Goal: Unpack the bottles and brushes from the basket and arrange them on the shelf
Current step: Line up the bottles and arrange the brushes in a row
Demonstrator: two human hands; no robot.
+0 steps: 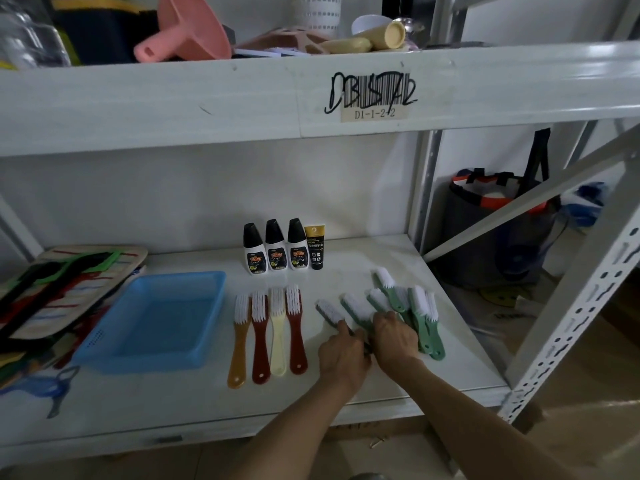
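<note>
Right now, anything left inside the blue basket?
Nothing visible: the blue basket shows only its bare perforated floor. The near wall hides a thin strip of the floor at the front, so that edge can't be fully checked.

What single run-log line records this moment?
blue plastic basket: emptied | left hand, right hand: arranging green-handled brushes | black-capped white bottles: standing

1. You see a plain blue basket (152,323).
2. Right of the basket: brushes with white bristles, handles amber (239,344), dark red (260,341), cream (277,336), red (296,329).
3. Further right of the basket: green-handled brushes (420,317).
4. Behind, right of the basket: white bottles (276,245) with black caps.
</note>
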